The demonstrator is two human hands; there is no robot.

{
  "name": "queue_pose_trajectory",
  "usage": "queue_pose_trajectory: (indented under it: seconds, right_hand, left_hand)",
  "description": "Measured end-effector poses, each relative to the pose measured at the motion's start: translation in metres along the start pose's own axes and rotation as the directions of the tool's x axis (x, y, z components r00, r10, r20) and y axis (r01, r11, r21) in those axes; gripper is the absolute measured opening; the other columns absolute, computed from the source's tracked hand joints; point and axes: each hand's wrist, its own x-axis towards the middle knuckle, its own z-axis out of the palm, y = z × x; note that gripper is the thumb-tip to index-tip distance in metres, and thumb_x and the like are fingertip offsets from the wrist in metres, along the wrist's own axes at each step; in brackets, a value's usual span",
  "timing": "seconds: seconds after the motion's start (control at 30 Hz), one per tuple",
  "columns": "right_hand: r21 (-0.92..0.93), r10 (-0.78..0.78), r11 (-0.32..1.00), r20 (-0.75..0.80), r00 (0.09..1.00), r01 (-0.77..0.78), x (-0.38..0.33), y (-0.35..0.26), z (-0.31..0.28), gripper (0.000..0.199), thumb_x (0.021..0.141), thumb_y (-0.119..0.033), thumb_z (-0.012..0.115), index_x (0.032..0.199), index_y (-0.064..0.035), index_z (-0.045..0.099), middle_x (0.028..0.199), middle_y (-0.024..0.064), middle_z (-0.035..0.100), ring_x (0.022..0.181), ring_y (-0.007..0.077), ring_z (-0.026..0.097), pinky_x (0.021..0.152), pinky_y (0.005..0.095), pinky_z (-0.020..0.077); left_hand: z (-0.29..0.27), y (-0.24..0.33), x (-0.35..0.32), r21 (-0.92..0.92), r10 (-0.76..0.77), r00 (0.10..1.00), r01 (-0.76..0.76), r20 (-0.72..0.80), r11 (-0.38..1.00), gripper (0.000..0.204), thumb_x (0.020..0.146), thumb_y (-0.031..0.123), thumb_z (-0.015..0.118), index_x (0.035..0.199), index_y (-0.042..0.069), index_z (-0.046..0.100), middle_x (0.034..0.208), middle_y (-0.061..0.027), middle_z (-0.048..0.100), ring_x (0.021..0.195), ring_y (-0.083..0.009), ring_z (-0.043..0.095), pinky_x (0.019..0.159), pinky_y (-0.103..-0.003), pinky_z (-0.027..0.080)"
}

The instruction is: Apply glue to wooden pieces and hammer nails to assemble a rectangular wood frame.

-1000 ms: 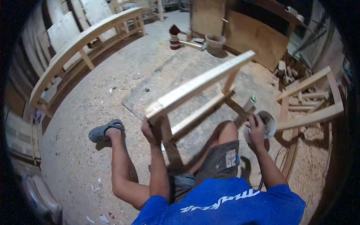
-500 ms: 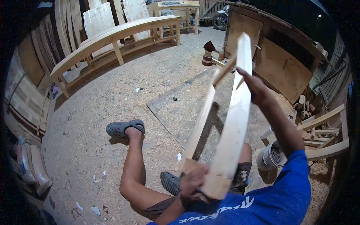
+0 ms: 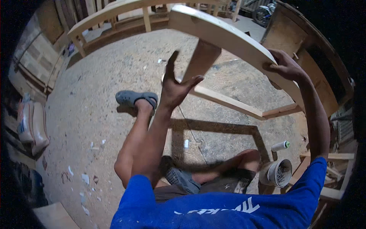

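A pale wooden frame [image 3: 228, 34] of joined pieces is lifted in front of me, its thick board slanting from upper middle down to the right. My right hand [image 3: 286, 66] grips that board near its right part, thumb on the near side; some fingers are hidden behind it. A short crosspiece [image 3: 203, 57] joins the board's left part to a thinner rail [image 3: 228, 102] on the far side. My left hand [image 3: 176, 89] is raised beside the crosspiece, thumb and fingers spread, holding nothing. Whether it brushes the wood I cannot tell.
At lower right stand a bucket of nails [image 3: 280, 173] and a white bottle [image 3: 280, 146]. More wooden framing [image 3: 337, 156] lies beyond them. A long wooden bench [image 3: 110, 17] crosses the back, and a wooden cabinet [image 3: 305, 57] stands at right. Filled sacks [image 3: 33, 124] sit at left.
The wooden frame has swung from pointing away from me to lying crosswise, higher up. My left hand has let go of its near end and opened; my right hand still holds it.
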Motion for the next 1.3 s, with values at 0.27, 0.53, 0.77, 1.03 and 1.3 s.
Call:
queue_pose_trajectory:
  seconds: [0.27,0.53,0.77,1.03,1.3]
  right_hand:
    - [-0.128,0.021,0.992,0.195,0.981,0.004,0.012,0.047,0.058,0.07,0.077,-0.023,0.088,0.134,0.0023,0.058,0.121,0.0102,0.066,0.115,0.0141,0.056,0.102,0.0315,0.0441]
    - [0.011,-0.005,1.0,0.434,0.901,0.001,0.031,0.065,0.098,0.059,0.079,-0.028,0.086,0.122,0.0037,0.062,0.108,0.0096,0.072,0.1,0.0133,0.061,0.095,0.0326,0.0499]
    - [0.085,-0.1,0.994,0.341,0.935,0.075,0.031,0.085,0.109,0.063,0.08,-0.028,0.086,0.127,0.0052,0.061,0.112,0.011,0.072,0.103,0.013,0.062,0.097,0.0336,0.0505]
    - [-0.095,-0.035,0.992,0.413,0.91,0.081,0.034,0.076,0.11,0.057,0.08,-0.029,0.085,0.12,0.0038,0.062,0.104,0.0138,0.072,0.097,0.015,0.064,0.09,0.0347,0.0508]
    - [-0.226,-0.138,0.954,0.256,0.957,0.198,0.032,0.075,0.11,0.058,0.08,-0.039,0.083,0.119,-0.0005,0.065,0.107,0.0185,0.072,0.099,0.0291,0.069,0.087,0.0422,0.0517]
  left_hand:
    - [0.042,-0.039,-0.046,-0.457,-0.275,0.888,0.43,0.368,0.778,0.059,0.075,0.024,0.091,0.121,0.002,0.062,0.112,-0.0111,0.071,0.105,-0.0217,0.067,0.091,-0.035,0.055]
    - [0.051,-0.082,-0.101,-0.037,-0.371,0.862,0.407,0.344,0.912,0.054,0.082,0.027,0.086,0.124,0.003,0.061,0.11,-0.0103,0.071,0.104,-0.0234,0.066,0.09,-0.039,0.054]
    - [0.055,-0.078,-0.108,-0.083,-0.457,0.843,0.496,0.283,0.864,0.053,0.085,0.033,0.082,0.123,0.002,0.062,0.113,-0.0167,0.069,0.11,-0.0287,0.065,0.097,-0.041,0.05]
    - [0.061,-0.078,-0.107,-0.213,-0.386,0.886,0.442,0.258,0.872,0.048,0.088,0.034,0.078,0.122,0.003,0.063,0.113,-0.0158,0.07,0.107,-0.0294,0.066,0.094,-0.043,0.051]
    - [0.058,-0.088,-0.102,-0.308,-0.461,0.795,0.587,0.394,0.749,0.054,0.083,0.016,0.085,0.127,0.001,0.057,0.116,-0.0112,0.068,0.109,-0.0216,0.065,0.095,-0.037,0.056]
